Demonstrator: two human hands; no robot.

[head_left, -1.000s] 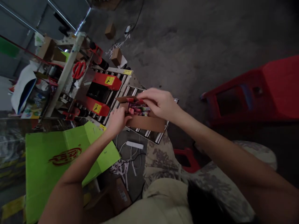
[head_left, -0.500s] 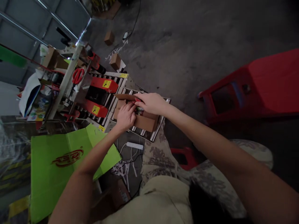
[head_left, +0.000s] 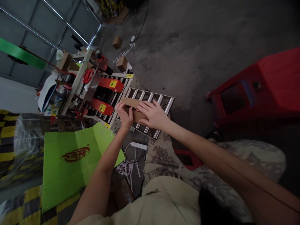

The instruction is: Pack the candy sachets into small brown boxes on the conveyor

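Observation:
A small brown cardboard box (head_left: 140, 117) sits on the metal rollers (head_left: 159, 100) at the near end of a roller conveyor. Its long top flaps are folded inward, with a narrow gap between them where a bit of red shows. My left hand (head_left: 124, 116) grips the box's left end, fingers curled over its edge and thumb against the near side. Fairly flat across the right part of the flaps lies my right hand (head_left: 155, 115), fingers stretched out. Most of what is inside the box is hidden.
Left of the box stands a taping machine with red belt guides (head_left: 110, 84). A green folded board (head_left: 70, 162) lies at lower left. A power strip (head_left: 139, 146) with cables is below the conveyor. Small boxes (head_left: 122, 63) lie on the floor; a red machine (head_left: 264, 81) is right.
The box's flaps have come down over its contents. My left hand moved from the opening to the left end, my right hand flattened onto the top, and the box shifted left along the rollers.

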